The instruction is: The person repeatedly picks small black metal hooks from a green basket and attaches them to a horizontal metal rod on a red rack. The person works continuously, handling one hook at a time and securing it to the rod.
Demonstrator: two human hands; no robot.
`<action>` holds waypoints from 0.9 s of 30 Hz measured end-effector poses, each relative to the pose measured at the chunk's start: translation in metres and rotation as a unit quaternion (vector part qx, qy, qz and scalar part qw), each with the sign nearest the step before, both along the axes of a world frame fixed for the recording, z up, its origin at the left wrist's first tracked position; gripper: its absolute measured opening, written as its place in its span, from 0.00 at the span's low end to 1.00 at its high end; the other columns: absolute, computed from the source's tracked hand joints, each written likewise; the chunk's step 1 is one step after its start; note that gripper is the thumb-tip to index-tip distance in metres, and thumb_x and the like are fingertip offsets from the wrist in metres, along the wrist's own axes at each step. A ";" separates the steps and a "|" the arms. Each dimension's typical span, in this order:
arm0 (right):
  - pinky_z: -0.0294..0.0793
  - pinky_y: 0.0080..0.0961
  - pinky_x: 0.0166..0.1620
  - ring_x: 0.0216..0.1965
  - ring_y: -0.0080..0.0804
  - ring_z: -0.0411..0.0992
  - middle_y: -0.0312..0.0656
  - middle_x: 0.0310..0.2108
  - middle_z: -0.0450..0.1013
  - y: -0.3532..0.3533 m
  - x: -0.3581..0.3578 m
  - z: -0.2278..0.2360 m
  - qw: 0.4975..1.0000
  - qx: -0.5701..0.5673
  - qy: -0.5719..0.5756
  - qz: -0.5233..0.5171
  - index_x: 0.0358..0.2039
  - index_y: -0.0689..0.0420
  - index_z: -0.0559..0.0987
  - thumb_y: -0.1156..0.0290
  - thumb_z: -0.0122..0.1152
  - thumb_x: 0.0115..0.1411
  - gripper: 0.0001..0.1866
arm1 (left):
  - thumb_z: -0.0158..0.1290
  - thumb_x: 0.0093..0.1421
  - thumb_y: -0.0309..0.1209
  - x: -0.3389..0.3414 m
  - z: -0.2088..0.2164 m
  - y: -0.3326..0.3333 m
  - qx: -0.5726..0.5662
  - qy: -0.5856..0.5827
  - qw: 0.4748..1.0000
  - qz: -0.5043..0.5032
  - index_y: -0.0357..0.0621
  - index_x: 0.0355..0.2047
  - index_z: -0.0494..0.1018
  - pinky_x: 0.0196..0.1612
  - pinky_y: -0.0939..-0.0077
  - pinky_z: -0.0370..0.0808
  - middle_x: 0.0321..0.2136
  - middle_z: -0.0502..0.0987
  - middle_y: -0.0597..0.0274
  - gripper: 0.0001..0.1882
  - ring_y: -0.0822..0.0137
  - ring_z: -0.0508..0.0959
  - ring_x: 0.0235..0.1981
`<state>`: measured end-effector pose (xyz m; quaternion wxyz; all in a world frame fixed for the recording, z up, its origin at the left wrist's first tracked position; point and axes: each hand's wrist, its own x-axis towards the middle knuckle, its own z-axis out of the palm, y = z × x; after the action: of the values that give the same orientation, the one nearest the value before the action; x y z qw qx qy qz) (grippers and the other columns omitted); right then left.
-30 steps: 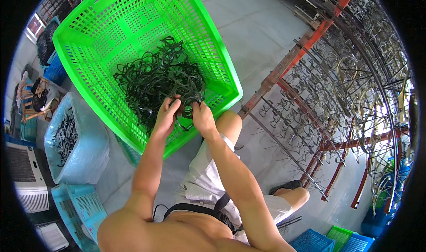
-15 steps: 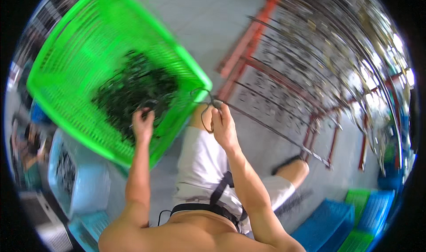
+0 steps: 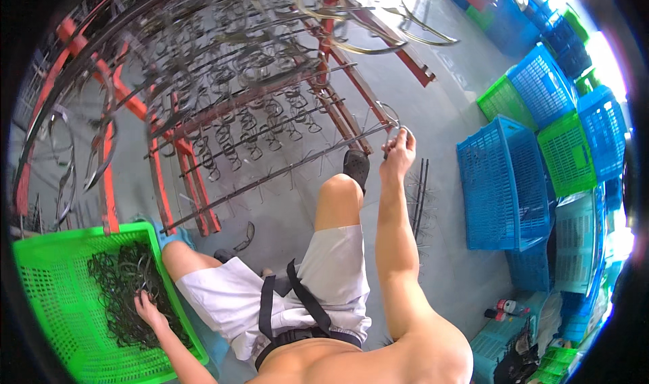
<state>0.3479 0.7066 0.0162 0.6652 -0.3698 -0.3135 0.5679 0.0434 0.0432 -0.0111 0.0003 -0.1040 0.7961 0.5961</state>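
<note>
- The right hand (image 3: 400, 149) is out to the front right, fingers clamped on a thin looped piece (image 3: 397, 122).
- That piece sits by the near end of a dark rod (image 3: 318, 154) on the red rack (whether they touch, I cannot tell).
- The left hand (image 3: 144, 307) is at the pile of dark looped pieces (image 3: 122, 276) inside the green basket (image 3: 47, 296); whether its fingers grip any is unclear.
</note>
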 end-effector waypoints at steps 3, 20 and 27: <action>0.61 0.16 0.14 0.14 0.15 0.57 0.29 0.16 0.60 0.014 -0.013 -0.004 0.994 -0.071 0.021 0.076 0.33 0.56 0.71 0.68 0.51 0.62 0.06 | 0.50 0.61 0.37 0.001 0.010 -0.001 -0.005 -0.008 0.999 0.033 0.47 0.43 0.70 0.26 0.86 0.60 0.31 0.72 0.74 0.13 0.82 0.71 0.29; 0.55 0.16 0.16 0.12 0.18 0.59 0.31 0.14 0.63 0.028 -0.030 -0.007 0.980 -0.114 -0.004 0.164 0.31 0.58 0.72 0.70 0.53 0.59 0.06 | 0.45 0.64 0.39 0.003 0.036 0.029 -0.066 0.008 0.998 0.001 0.43 0.39 0.70 0.24 0.86 0.60 0.28 0.70 0.72 0.13 0.80 0.69 0.26; 0.55 0.14 0.16 0.13 0.17 0.57 0.30 0.15 0.61 0.030 -0.033 -0.021 0.985 -0.087 0.051 0.143 0.35 0.60 0.73 0.72 0.54 0.58 0.07 | 0.47 0.62 0.41 0.003 0.039 0.039 -0.080 0.004 0.997 0.009 0.43 0.39 0.70 0.23 0.85 0.60 0.24 0.68 0.71 0.15 0.80 0.68 0.25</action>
<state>0.3153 0.7367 -0.0051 0.5578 -0.3480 -0.2779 0.7004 0.0465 0.0818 0.0274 -0.0161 -0.1085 0.8403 0.5309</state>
